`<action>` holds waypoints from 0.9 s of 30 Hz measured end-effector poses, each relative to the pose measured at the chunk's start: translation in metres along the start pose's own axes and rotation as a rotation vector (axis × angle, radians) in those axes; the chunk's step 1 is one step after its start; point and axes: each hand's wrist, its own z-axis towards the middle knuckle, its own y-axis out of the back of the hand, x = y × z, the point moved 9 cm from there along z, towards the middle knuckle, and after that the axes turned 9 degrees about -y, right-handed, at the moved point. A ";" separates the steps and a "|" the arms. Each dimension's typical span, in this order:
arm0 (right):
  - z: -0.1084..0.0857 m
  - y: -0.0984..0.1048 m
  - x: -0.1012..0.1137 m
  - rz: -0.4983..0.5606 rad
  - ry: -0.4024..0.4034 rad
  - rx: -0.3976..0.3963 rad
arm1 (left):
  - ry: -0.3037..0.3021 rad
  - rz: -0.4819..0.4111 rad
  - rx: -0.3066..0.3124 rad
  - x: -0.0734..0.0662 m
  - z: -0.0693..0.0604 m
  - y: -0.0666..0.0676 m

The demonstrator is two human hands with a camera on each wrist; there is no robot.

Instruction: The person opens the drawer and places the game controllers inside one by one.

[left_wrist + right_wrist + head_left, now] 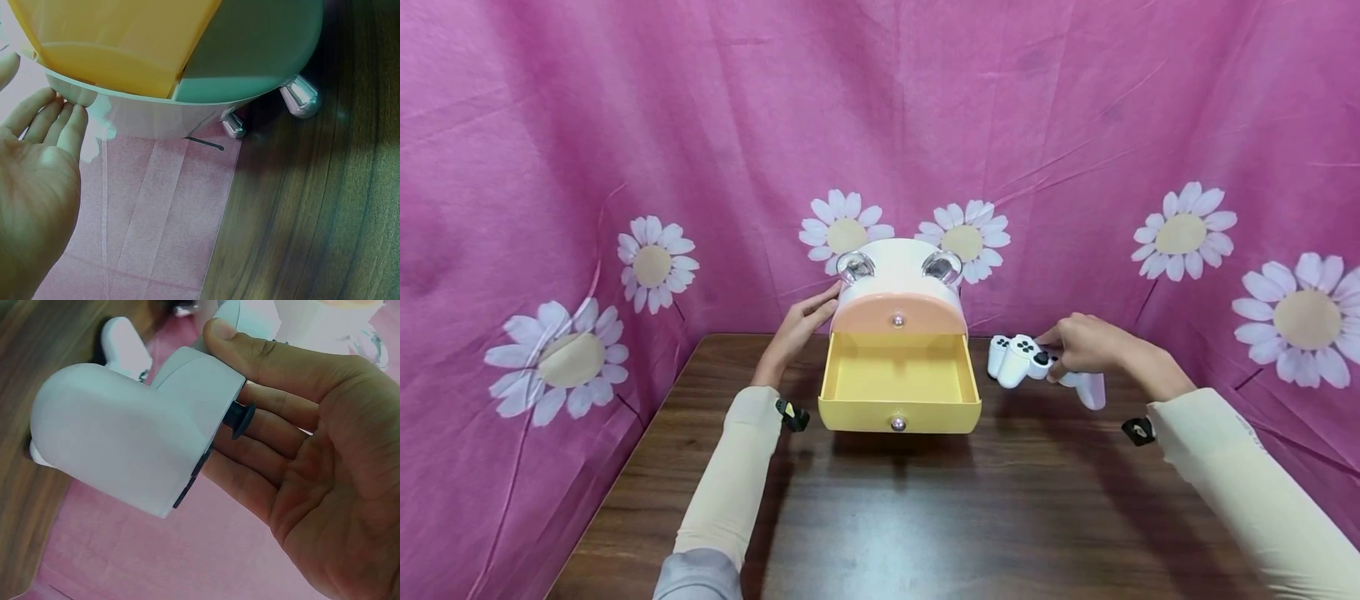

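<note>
Controller (pixel 134 431) in white, right of the yellow drawer (pixel 857 415), is pinched by the right hand (pixel 1088 343); probably light, stiff, smooth, best gripped mid-body. Left hand (pixel 801 327), fingers extended, touches the left side of the cabinet (pixel 897 268).

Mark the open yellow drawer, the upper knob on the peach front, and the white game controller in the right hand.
Yellow drawer (pixel 895 382): head view, on its bare inside floor.
Upper knob (pixel 898 320): head view, on its shiny round face.
White game controller (pixel 109 434): right wrist view, on one grip's shell.
</note>
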 end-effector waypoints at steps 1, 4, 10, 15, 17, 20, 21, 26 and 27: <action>0.000 0.003 0.002 -0.002 0.003 0.000 | -0.002 0.001 -0.001 0.000 0.000 0.000; -0.002 0.009 0.009 -0.002 0.010 0.002 | -0.002 0.004 -0.003 0.000 0.000 0.001; -0.004 0.024 0.022 -0.032 0.023 -0.027 | -0.007 0.010 -0.005 0.001 0.001 0.001; -0.005 0.034 0.033 -0.050 0.016 -0.036 | 0.001 -0.001 -0.001 0.001 0.001 0.000; -0.006 0.038 0.038 -0.046 0.017 -0.033 | 0.004 -0.004 -0.002 0.001 0.001 0.000; -0.006 0.044 0.046 -0.045 0.031 -0.029 | 0.004 -0.004 -0.003 0.001 0.001 0.000; -0.006 0.045 0.049 -0.046 0.037 -0.024 | 0.005 -0.004 -0.003 0.001 0.001 0.001; -0.005 0.053 0.064 -0.057 0.075 -0.011 | 0.007 -0.005 -0.006 0.000 0.001 0.001; -0.005 0.054 0.067 -0.061 0.083 -0.011 | 0.008 -0.004 -0.006 0.000 0.001 0.001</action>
